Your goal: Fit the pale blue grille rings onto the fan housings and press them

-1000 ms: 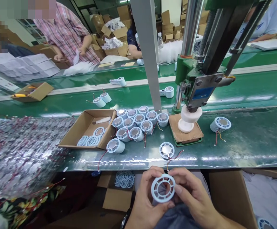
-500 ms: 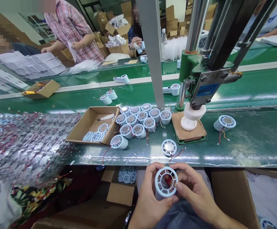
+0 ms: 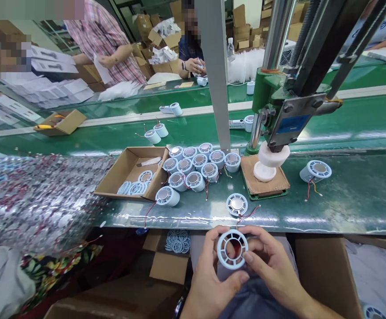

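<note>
Down low, below the bench edge, both hands grasp one pale blue ring housing (image 3: 232, 249): left hand (image 3: 213, 274) pinching its left rim, right hand (image 3: 272, 266) gripping the right side. Just beyond, on the green bench (image 3: 345, 199), a finished fan unit (image 3: 237, 204) lies with red wires trailing. Further left, a cluster of similar units (image 3: 199, 168) sits beside an open cardboard tray (image 3: 120, 175). A green press (image 3: 272, 102) stands to the right.
</note>
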### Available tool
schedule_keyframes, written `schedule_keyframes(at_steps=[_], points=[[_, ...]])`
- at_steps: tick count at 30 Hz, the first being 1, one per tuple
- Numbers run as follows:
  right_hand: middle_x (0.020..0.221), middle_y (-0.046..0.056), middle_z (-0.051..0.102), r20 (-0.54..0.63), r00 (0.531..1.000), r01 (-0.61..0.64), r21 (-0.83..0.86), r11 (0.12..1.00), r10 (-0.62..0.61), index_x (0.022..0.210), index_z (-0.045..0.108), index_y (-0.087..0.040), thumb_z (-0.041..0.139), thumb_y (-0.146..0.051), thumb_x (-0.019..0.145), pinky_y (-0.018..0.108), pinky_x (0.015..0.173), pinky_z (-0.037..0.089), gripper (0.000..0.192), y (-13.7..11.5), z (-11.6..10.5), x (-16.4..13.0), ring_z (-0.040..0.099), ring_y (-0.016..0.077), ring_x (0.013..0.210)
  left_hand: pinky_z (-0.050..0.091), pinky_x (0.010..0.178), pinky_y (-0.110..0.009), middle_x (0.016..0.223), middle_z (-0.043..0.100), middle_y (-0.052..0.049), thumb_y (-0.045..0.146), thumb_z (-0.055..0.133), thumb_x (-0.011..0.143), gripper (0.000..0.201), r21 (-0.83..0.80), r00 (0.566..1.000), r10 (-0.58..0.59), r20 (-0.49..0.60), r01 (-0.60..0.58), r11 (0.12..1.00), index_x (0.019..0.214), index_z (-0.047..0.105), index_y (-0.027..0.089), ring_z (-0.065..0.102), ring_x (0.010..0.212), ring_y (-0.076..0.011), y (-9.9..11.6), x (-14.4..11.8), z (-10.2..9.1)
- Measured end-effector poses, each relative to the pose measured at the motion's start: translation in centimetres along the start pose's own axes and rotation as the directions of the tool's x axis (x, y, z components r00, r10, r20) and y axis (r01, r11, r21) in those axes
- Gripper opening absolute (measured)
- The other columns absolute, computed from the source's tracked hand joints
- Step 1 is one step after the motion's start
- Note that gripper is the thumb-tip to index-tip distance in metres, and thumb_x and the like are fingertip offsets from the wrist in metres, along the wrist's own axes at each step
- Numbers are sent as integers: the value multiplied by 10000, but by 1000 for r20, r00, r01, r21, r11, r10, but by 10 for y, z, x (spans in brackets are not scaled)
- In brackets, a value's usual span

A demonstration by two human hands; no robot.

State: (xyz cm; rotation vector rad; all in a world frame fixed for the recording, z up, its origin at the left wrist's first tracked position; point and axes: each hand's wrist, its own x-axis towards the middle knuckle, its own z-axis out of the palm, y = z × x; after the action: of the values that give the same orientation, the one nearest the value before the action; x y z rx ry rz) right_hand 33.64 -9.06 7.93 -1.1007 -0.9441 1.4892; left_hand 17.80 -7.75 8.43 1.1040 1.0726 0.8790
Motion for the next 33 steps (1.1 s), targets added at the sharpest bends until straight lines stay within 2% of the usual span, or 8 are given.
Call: schedule_keyframes(at_steps=[7, 11, 15, 20, 24, 28, 30, 33], points=[[709, 11, 703, 5, 999, 35, -27, 999, -35, 1164, 597, -209, 665, -480, 914, 234, 562, 424, 375, 1, 1, 1, 618, 136, 604, 557, 795, -292, 1014, 737, -77, 539, 674, 891, 546, -8, 999, -2, -50, 2, 1000, 1295, 593, 182, 693, 870, -216, -3, -1, -5], [726, 23, 717, 8, 1000, 31, -93, 995, -31, 1175, 605, -201, 637, -459, 931, 239, 582, 431, 356, 3, 0, 2, 639, 151, 647, 550, 909, -332, 1265, 705, -119, 515, 538, 974, 476, 165, 993, 108, -40, -100, 981, 1314, 642, 198, 682, 1081, -272, -10, 2, -19], [743, 29, 722, 27, 999, 40, -274, 961, -34, 1171, 638, -189, 602, -401, 938, 254, 615, 449, 317, 5, -3, 7, 619, 156, 650, 539, 974, -397, 1204, 743, -120, 513, 687, 875, 601, 506, 975, 186, 121, -221, 834, 1391, 605, 216, 709, 1047, -302, -11, 13, -30], [721, 2, 717, 110, 988, 145, -460, 876, -106, 1214, 650, -199, 537, -266, 950, 240, 596, 460, 295, -1, -5, 17, 596, 137, 590, 588, 891, -381, 1178, 751, -147, 689, 649, 823, 710, 623, 907, 362, 214, -412, 665, 1331, 630, 193, 733, 1017, -307, -12, 27, -34], [776, 28, 730, 103, 927, 330, -676, 658, -360, 1206, 641, -201, 498, -184, 953, 292, 666, 526, 292, -5, -13, 26, 642, 176, 667, 602, 864, -387, 1105, 765, -132, 627, 656, 860, 642, 704, 884, 431, 183, -424, 569, 1313, 611, 175, 750, 921, -278, -11, 40, -43], [1328, 178, 608, 77, 755, 369, -871, 326, -651, 1382, 514, -191, 628, -219, 871, 509, 973, 520, 525, 3, -25, 47, 579, 332, 1201, 601, 843, -403, 1093, 729, -130, 477, 679, 877, 499, 744, 878, 479, 25, -336, 577, 1250, 618, 151, 723, 958, -286, 0, 64, -43], [1403, 187, 549, 122, 764, 382, -877, 291, -633, 1466, 419, -189, 651, -191, 819, 543, 1016, 503, 688, 12, -28, 61, 538, 347, 1261, 570, 930, -433, 1184, 678, -151, 404, 698, 855, 464, 731, 873, 480, 83, -381, 566, 1233, 631, 144, 675, 1086, -309, 8, 78, -35], [1246, 167, 645, 133, 781, 383, -873, 301, -610, 1484, 380, -165, 571, -85, 764, 513, 924, 558, 749, 28, -30, 77, 618, 315, 1093, 506, 1042, -474, 1279, 624, -172, 277, 724, 807, 494, 733, 899, 379, 221, -409, 544, 1266, 625, 122, 606, 1209, -332, 16, 95, -15]])
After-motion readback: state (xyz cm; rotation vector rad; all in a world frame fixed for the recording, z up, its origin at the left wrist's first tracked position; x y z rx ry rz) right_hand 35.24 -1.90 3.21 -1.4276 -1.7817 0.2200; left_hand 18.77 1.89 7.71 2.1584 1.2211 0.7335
